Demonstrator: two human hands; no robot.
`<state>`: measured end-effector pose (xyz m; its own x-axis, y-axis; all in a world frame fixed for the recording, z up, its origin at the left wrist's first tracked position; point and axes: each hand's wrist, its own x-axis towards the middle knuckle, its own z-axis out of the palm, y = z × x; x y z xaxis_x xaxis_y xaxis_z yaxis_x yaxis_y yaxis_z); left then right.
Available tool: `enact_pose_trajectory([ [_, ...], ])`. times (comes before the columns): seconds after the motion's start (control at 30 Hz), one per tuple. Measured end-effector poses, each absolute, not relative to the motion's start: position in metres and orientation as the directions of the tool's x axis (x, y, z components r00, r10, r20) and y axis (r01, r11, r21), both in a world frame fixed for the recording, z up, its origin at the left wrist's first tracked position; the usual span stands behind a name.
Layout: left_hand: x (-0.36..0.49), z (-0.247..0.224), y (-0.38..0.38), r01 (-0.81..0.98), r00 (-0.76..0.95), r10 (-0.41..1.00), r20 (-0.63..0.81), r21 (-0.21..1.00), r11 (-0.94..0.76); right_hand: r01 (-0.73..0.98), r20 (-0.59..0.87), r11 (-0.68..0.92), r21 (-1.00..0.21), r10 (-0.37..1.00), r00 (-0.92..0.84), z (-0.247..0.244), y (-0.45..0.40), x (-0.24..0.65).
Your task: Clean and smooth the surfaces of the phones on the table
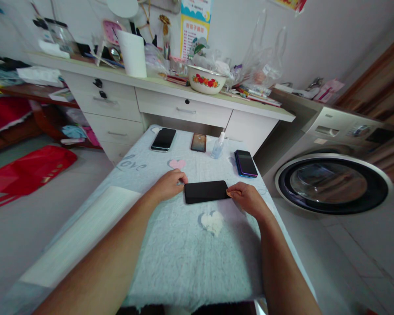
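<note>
A black phone (206, 192) lies sideways on the cloth-covered table (184, 262), its dark screen up. My left hand (170, 184) is at its left end, fingers curled and closed; what they pinch, if anything, is too small to name. At the right end, my right hand (246, 197) has its fingers closed on a small orange-brown thing touching the phone's edge. Farther back lie another black phone (164, 139), a brownish phone-sized item (198, 142) and a clear spray bottle (218, 147). Stacked phones (246, 163) rest at the right edge.
A pale strip (85, 232) lies along the table's left side. Behind stands a white desk (187, 105) bearing a flowered bowl (206, 79), a white roll (131, 54) and plastic bags. A washing machine (335, 179) is at the right; a red bag (33, 170) lies at the left.
</note>
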<state>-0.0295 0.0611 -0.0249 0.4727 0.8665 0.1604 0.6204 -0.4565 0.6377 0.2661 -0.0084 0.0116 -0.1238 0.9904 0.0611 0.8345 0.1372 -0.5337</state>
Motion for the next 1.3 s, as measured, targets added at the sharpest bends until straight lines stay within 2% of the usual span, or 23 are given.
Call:
enact_pose_trajectory([
  [0.5,-0.027,-0.023,0.06,0.625,0.467,0.87,0.156,0.637,-0.45,0.9,0.158,0.209,-0.383,0.975,-0.159,0.009,-0.005,0.256],
  [1.3,-0.028,-0.021,0.059,0.624,0.462,0.873,0.159,0.641,-0.447,0.907,0.144,0.208,-0.366,0.976,-0.166,0.01,-0.005,0.254],
])
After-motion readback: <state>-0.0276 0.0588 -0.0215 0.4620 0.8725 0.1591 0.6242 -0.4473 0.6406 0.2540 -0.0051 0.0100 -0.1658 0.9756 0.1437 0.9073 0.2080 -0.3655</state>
